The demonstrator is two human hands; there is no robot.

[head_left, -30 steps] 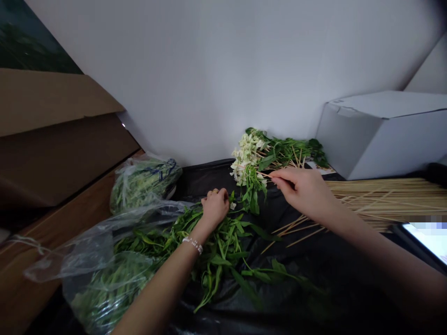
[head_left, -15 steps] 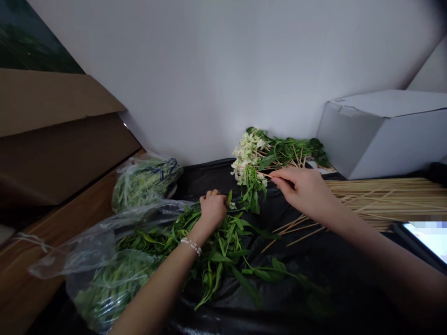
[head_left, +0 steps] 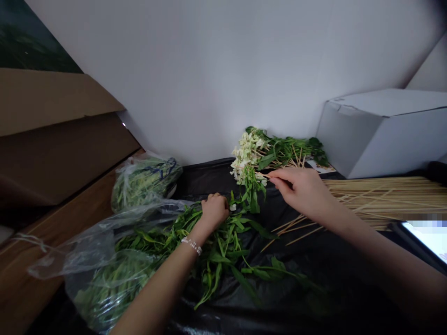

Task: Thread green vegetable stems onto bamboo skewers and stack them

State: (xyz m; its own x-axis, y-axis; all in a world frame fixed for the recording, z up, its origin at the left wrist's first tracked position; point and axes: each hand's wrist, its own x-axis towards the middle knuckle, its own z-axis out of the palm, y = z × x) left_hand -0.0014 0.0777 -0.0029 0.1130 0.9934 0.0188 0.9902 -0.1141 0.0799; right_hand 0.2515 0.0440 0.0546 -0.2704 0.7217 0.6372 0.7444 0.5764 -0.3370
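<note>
My right hand pinches the end of a thin wooden skewer. Green leaves hang on that skewer, beside a pile of pale, skewered leafy pieces. My left hand, with a beaded bracelet at the wrist, is at the top of a heap of long-leaved greens. Its fingers are curled down; what they hold, if anything, is hidden. A small pale piece lies just right of it.
Bagged greens and a second clear bag lie at left, near a cardboard box. Many loose skewers, a white box and a lit screen are at right. Black plastic covers the surface.
My left hand has shifted very slightly to the right and its wrist has turned a little. My right hand keeps its pinch on the skewer, almost in place.
</note>
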